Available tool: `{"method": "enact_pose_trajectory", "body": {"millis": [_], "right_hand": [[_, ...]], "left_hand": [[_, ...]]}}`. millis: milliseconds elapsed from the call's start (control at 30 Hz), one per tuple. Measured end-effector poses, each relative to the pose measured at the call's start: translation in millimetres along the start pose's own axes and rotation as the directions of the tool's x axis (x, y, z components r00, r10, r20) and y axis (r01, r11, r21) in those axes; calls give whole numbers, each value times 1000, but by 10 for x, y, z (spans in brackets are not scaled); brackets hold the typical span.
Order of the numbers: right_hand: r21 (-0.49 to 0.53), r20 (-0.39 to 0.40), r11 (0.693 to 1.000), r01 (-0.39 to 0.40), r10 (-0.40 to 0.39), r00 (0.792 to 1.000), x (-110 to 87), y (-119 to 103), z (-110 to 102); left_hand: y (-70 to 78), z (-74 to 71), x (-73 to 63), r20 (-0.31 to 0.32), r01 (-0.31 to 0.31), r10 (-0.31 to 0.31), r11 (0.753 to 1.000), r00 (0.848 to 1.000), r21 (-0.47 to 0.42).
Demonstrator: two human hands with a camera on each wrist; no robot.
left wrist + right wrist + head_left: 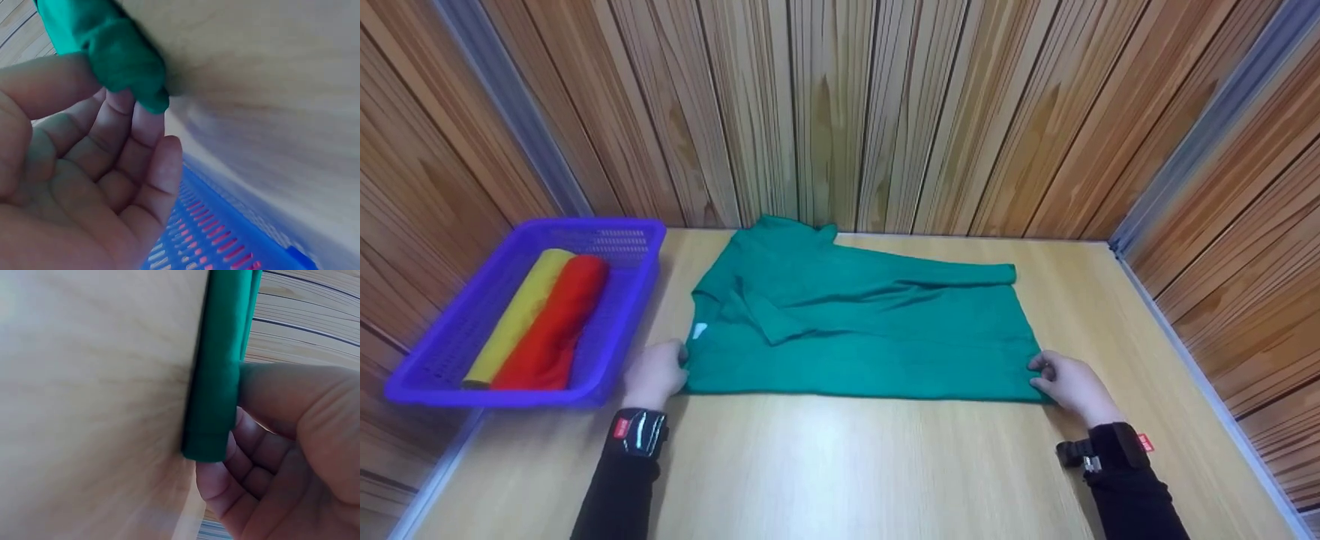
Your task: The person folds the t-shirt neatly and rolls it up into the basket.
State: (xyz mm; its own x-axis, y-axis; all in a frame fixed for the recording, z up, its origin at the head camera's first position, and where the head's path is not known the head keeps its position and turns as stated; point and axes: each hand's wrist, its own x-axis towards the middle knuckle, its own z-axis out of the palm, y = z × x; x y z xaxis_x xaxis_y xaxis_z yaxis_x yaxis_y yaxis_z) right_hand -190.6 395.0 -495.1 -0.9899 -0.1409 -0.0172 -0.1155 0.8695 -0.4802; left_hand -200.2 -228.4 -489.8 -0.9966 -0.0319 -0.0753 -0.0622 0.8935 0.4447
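Note:
A green short-sleeved shirt (870, 322) lies partly folded on the table, its neck end to the left and its hem to the right. My left hand (655, 369) pinches its near left corner between thumb and fingers; in the left wrist view the green cloth (126, 59) bunches at the fingertips. At the near right corner my right hand (1072, 384) pinches the hem, and the right wrist view shows the folded green edge (216, 382) between thumb and fingers. One sleeve lies across the shirt's front, and a small white label (700, 330) shows near the neck.
A purple plastic basket (619, 315) stands at the left, close beside my left hand. Inside it lie a yellow cloth roll (521, 315) and a red cloth roll (555, 322). Wood-panelled walls (840, 112) border the wooden table (847, 472) at the back and sides.

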Motion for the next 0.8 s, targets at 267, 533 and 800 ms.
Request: {"method": "enact_pose_trajectory", "body": {"millis": [267,533,800], "right_hand": [[-21,-7,1000,20,-20,1000,-68,-19,18],[-27,-11,998,49,-49,999,-141,-39,31],[-38,0,997,65,-65,998,-216,-65,51]], "left_hand": [[-38,-29,-158,43,12,-12,1000,999,-7],[-92,-66,-295,75,8,-7,1000,997,-20],[-129,-82,-423,95,16,-15,1000,995,-9]]}}
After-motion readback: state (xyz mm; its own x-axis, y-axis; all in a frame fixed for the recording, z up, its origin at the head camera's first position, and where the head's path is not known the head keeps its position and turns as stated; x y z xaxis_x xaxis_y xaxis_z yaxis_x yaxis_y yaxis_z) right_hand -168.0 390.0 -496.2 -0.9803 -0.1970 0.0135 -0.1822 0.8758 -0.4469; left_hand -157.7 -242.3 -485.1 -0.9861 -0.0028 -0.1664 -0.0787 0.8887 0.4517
